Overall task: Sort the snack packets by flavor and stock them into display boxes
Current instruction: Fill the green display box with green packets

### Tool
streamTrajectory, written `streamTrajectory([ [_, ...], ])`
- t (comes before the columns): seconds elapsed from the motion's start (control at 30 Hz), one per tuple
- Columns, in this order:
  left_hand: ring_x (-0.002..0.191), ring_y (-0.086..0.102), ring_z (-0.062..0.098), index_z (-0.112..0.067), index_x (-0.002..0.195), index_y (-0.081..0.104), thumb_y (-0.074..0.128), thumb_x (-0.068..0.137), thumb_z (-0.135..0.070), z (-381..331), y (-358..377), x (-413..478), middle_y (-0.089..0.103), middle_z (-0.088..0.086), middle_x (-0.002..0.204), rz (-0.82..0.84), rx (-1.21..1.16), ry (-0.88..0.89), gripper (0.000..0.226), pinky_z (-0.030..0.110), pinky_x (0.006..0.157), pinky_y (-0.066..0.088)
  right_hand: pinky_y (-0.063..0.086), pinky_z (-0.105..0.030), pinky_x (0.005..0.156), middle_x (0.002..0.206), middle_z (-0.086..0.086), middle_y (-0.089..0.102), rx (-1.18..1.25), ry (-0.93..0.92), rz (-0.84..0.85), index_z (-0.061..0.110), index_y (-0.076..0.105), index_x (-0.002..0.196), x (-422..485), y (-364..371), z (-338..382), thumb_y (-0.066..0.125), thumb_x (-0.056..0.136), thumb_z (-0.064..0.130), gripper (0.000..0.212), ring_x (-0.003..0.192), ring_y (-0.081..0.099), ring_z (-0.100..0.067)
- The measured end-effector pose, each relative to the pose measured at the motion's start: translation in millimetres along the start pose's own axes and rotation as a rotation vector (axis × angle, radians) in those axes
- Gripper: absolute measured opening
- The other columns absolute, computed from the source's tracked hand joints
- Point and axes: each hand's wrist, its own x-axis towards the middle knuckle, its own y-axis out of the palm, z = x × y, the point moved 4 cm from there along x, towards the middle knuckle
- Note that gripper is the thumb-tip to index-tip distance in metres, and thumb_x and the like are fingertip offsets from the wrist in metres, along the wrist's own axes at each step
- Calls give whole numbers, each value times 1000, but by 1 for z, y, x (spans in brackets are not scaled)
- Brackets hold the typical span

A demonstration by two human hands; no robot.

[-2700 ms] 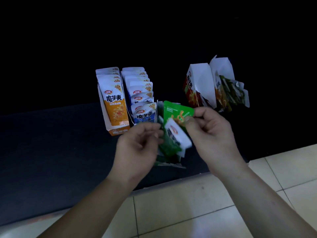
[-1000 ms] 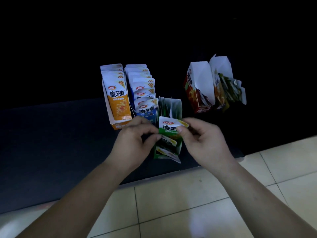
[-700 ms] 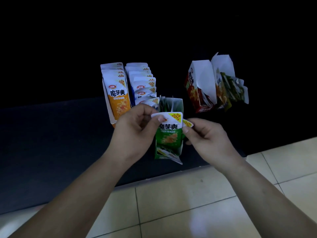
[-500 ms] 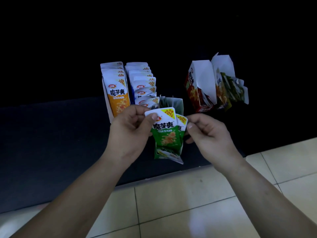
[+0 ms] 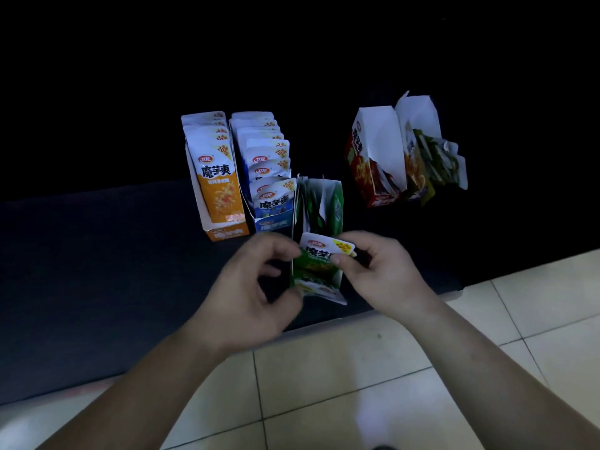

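While the green packet (image 5: 319, 254) stands at the front of the green display box (image 5: 336, 206), right hand (image 5: 383, 274) pinching its top right corner, left hand (image 5: 256, 287) curled against its left edge, grip unclear, orange box (image 5: 224, 233) and blue box (image 5: 272, 224) just beside.

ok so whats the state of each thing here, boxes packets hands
orange box: upright, packed full
blue box: upright, packed full
green box: open, partly filled
green packet: upright at the green box's front
right hand: pinching the green packet's right edge
left hand: curled at the packet's left edge, grip unclear
red box: open, flaps up
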Motion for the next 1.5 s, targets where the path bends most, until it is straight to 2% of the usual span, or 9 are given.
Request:
streamTrajectory([
  [0.1, 119, 63, 14, -20, 108, 77, 90, 78, -14, 11, 10, -2, 62, -5, 128, 43, 150, 87, 33, 33, 91, 56, 51, -10, 76, 93, 14, 77, 104, 40, -6, 35, 74, 98, 0, 1, 4, 71, 93, 2, 34, 88, 71, 2],
  [0.2, 95, 69, 14, -17, 91, 80, 82, 87, -13, 11, 8, 6, 70, -4, 106, -105, 90, 41, 6, 35, 78, 58, 54, -14, 78, 92, 12, 78, 103, 10, -31, 36, 75, 94, 0, -2, 6, 69, 94, 0, 36, 88, 73, -4],
  [0.3, 74, 70, 20, -23, 87, 76, 77, 92, -18, 7, 7, 14, 75, 0, 81, -177, -70, -160, 7, 38, 67, 55, 55, -18, 77, 90, 4, 79, 158, 46, -54, 32, 77, 97, 0, -5, 1, 67, 96, 1, 33, 87, 74, -8],
  [0.4, 83, 72, 33, -23, 89, 74, 78, 91, -15, 3, 8, 23, 78, 5, 83, -203, -174, -260, 9, 44, 75, 58, 50, -21, 72, 88, 2, 80, 222, 108, -73, 26, 76, 100, 2, -6, -2, 67, 96, 2, 26, 77, 69, 0],
  [0.57, 82, 76, 22, -18, 92, 72, 83, 85, -5, 6, 11, 23, 79, 1, 85, -206, -159, -288, 18, 41, 78, 63, 52, -32, 81, 95, -3, 79, 218, 97, 5, 34, 75, 107, 2, -1, -6, 59, 95, -6, 44, 90, 70, -12],
  [0.97, 86, 77, 21, -12, 104, 71, 69, 94, 2, -9, -18, 28, 78, 6, 86, -392, -356, -215, 17, 30, 76, 63, 56, -19, 83, 91, 7, 78, 158, 36, -54, 25, 74, 103, -1, 1, -4, 73, 91, 1, 27, 90, 73, -8],
  [1.2, 94, 75, 28, -15, 108, 70, 67, 96, 0, -11, -15, 33, 77, 6, 89, -412, -361, -187, 19, 46, 87, 63, 56, -19, 80, 101, 12, 73, 152, -29, -52, 46, 58, 125, -4, 6, 1, 74, 90, 0, 60, 91, 70, -10],
  [1.37, 95, 73, 23, -22, 107, 70, 64, 100, -3, -26, -20, 32, 75, 4, 96, -420, -310, -106, 21, 44, 85, 62, 57, -20, 83, 101, 12, 74, 99, -69, -45, 40, 58, 133, -5, 6, 2, 73, 92, 3, 57, 99, 72, -9],
  [1.5, 91, 71, 34, -18, 112, 69, 62, 101, -5, -33, -27, 33, 72, 10, 97, -475, -262, -55, 19, 59, 84, 60, 54, -18, 77, 106, 16, 70, 76, -87, -108, 50, 55, 122, -7, 3, 8, 76, 90, 7, 58, 93, 70, -10],
])
